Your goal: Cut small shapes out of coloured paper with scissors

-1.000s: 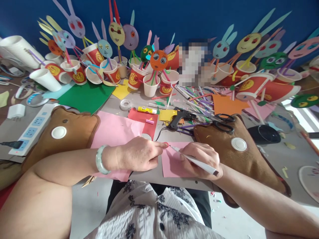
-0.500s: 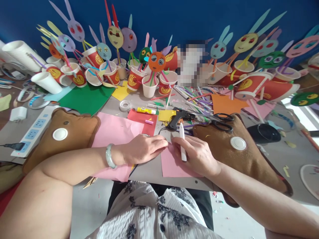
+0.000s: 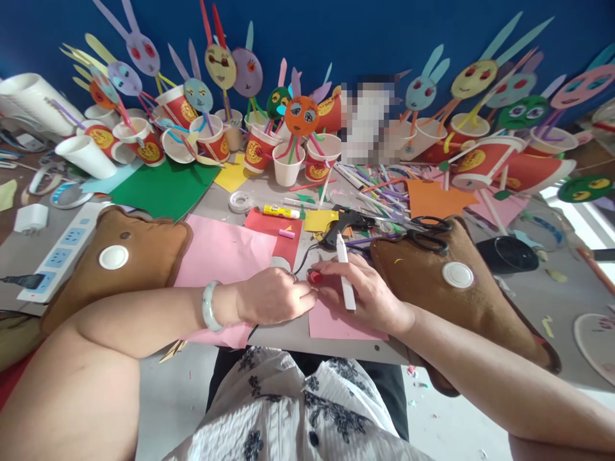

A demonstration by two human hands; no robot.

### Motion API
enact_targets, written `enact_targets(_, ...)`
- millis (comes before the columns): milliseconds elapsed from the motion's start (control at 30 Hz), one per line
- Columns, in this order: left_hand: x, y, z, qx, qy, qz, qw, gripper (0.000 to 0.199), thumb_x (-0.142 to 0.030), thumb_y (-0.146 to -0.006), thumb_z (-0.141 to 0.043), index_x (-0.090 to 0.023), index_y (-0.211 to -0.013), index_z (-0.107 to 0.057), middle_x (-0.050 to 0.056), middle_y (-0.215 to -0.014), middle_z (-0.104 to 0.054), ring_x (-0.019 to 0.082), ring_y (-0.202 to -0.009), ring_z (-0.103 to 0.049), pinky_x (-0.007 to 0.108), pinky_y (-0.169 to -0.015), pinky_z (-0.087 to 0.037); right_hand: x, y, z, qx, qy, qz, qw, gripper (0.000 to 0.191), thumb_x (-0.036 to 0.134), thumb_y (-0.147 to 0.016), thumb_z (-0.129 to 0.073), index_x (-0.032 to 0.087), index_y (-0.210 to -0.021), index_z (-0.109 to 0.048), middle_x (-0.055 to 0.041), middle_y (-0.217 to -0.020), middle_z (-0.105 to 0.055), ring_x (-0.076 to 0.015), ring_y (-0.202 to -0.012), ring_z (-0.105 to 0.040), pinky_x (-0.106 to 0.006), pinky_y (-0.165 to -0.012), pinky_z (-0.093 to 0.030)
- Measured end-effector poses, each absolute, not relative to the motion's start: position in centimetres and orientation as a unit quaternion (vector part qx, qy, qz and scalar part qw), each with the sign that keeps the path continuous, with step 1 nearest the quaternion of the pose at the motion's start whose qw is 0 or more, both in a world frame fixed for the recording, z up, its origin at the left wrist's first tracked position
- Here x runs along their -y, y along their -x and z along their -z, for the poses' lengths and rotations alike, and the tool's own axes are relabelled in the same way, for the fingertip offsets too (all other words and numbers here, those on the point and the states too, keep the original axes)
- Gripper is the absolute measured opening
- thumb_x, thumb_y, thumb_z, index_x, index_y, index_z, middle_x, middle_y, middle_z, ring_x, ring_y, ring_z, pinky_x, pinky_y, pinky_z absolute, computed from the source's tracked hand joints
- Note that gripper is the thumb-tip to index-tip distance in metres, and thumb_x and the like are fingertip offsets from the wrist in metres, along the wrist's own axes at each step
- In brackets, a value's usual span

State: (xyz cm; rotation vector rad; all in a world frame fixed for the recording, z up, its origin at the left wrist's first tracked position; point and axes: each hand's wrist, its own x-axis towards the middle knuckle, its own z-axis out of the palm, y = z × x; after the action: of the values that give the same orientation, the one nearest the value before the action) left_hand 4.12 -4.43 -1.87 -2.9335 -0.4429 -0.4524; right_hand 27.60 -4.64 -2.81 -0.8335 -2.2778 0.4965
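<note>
1. Right grip [image 3: 372, 291]: closed round the white marker [image 3: 344, 272], which lies across the fingers, tip end away from the body; fingertips also meet the small red piece [image 3: 314, 276].
2. Left grip [image 3: 273, 296]: fingers bent, tips at the red piece's near side; can't tell if they pinch it, contact hidden.
3. Red piece: between both hands' fingertips, by the pink sheet's far left corner. Looks like paper; probably very light, flexible, easily creased. Best taken by the edge, light fingertip pinch.
4. Marker: probably light, stiff, smooth, might roll or slip; hold by mid-barrel, off the tip.
5. Pink sheet [image 3: 348, 326]: flat on the bench [image 3: 283, 336], partly under the right hand. Likely thin, bends easily; near edge suits a pinch.
6. Farther out: glue gun [image 3: 342, 229], black-handled scissors [image 3: 427, 242], yellow glue stick [image 3: 281, 212].
</note>
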Motion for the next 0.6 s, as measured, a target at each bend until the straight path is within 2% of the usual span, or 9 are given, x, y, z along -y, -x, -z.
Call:
enact_targets(100,4.5,-4.2,2.0,0.137,0.979,0.131,0.074,0.014,-0.016,-0.095,-0.051,-0.013,-0.094,-0.065,0.002,-0.069,-0.063,0.015,-0.052,-0.059,0.031,-0.046,-0.038,4.4,-27.3,2.9,0.87,0.314,-0.201,0.322,0.026,0.018,-0.089,-0.069,0.024,-0.113,-0.059,-0.0052,-0.096,-0.077,-0.0213,-0.085,-0.07,-0.039,-0.078,-0.054)
enact_targets(200,4.5,-4.2,1.8,0.127,0.985,0.103,0.059,0.015,-0.012,-0.092,-0.05,-0.014,-0.086,-0.063,0.003,-0.069,-0.063,0.015,-0.052,-0.058,0.031,-0.045,-0.037,4.5,-27.2,2.6,0.862,0.336,-0.198,0.324,0.018,0.02,-0.09,-0.068,0.023,-0.106,-0.062,-0.0037,-0.088,-0.077,-0.0199,-0.078,-0.07,-0.038,-0.075,-0.054)
enact_targets(400,4.5,-4.1,1.3,0.122,0.99,0.065,0.038,0.016,-0.006,-0.087,-0.049,-0.015,-0.079,-0.06,0.004,-0.069,-0.063,0.014,-0.05,-0.056,0.03,-0.043,-0.031,4.5,-28.0,1.9,0.81,0.408,-0.22,0.361,0.02,0.022,-0.086,-0.07,0.023,-0.105,-0.062,-0.0062,-0.091,-0.079,-0.0205,-0.077,-0.075,-0.035,-0.072,-0.06)
enact_targets(600,4.7,-4.0,1.2,0.122,0.99,0.053,0.039,0.018,-0.003,-0.084,-0.049,-0.015,-0.079,-0.061,0.004,-0.069,-0.064,0.014,-0.051,-0.058,0.03,-0.042,-0.026,4.4,-28.2,1.8,0.816,0.4,-0.244,0.339,0.017,0.023,-0.087,-0.069,0.021,-0.101,-0.061,-0.0067,-0.09,-0.08,-0.0197,-0.076,-0.077,-0.029,-0.066,-0.061)
